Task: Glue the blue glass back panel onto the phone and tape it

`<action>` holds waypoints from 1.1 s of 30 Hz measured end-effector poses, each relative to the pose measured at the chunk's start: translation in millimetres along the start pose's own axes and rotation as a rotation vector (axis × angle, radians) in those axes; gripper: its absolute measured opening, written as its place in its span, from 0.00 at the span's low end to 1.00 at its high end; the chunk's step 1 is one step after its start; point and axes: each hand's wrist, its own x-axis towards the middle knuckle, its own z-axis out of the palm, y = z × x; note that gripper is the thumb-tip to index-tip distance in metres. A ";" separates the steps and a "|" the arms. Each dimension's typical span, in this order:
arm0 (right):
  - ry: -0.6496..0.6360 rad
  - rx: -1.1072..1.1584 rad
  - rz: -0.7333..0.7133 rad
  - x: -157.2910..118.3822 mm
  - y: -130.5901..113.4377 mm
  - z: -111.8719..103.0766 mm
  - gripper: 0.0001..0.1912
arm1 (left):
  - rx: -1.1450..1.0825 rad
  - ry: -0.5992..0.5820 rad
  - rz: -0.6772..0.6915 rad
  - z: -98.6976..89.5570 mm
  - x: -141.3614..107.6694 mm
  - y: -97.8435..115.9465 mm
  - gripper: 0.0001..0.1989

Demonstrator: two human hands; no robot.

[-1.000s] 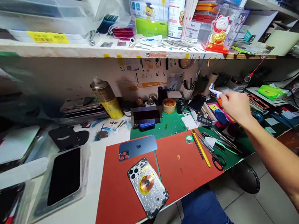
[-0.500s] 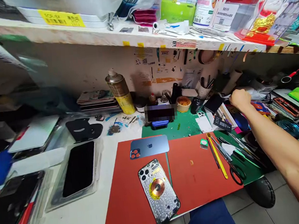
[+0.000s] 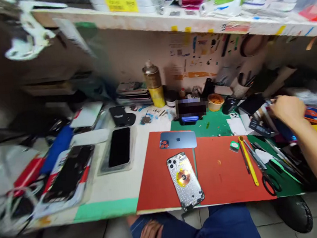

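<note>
My right hand (image 3: 289, 112) reaches to the back right, closed at the white box and clutter; what it grips, if anything, is hidden. My left hand (image 3: 151, 237) rests on my thigh at the bottom, its fingers partly blurred. An opened phone (image 3: 185, 181) with a copper charging coil lies on the red mat (image 3: 221, 172), its lower end at the table's front edge. Just behind it is a blue phone back cover (image 3: 178, 140) with camera holes. Toward the mat's right lie a small green-and-white box (image 3: 234, 146), a yellow tool (image 3: 249, 163) and black scissors (image 3: 270, 185).
Black-screened phones (image 3: 119, 147) lie on the left in plastic trays. A spray can (image 3: 154, 84), a tape roll (image 3: 216, 101) and a pen cup (image 3: 240, 88) stand along the back. A loaded shelf (image 3: 150, 20) crosses above. Tweezers and tools crowd the right side.
The view has swung left and down, bringing my left hand and legs into sight. My right hand remains at the back right, nearer the box. The phone and cover stay put on the mat.
</note>
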 end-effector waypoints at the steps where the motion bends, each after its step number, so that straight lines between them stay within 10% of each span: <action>1: -0.016 -0.008 -0.021 -17.8 -5.0 -7.4 0.48 | -0.019 0.008 -0.006 1.8 -6.3 10.4 0.26; 5: 0.091 0.063 -0.156 -141.3 -29.6 -30.1 0.61 | -0.120 0.065 -0.009 11.5 -24.6 59.2 0.21; 9: 0.120 0.482 -0.542 -297.3 -70.8 -29.6 0.35 | -0.261 0.061 0.023 13.7 -35.1 105.0 0.17; 13: 0.033 0.558 -0.628 -390.8 -120.6 -11.9 0.50 | -0.377 0.054 0.036 6.1 -40.6 134.8 0.16; 20: 0.060 0.472 -0.498 -412.2 -165.9 1.8 0.50 | -0.580 0.068 0.029 -9.2 -42.3 172.3 0.14; 33: 0.035 0.525 -0.460 -413.4 -176.1 1.1 0.47 | -0.766 0.111 -0.121 -14.3 -38.0 214.8 0.17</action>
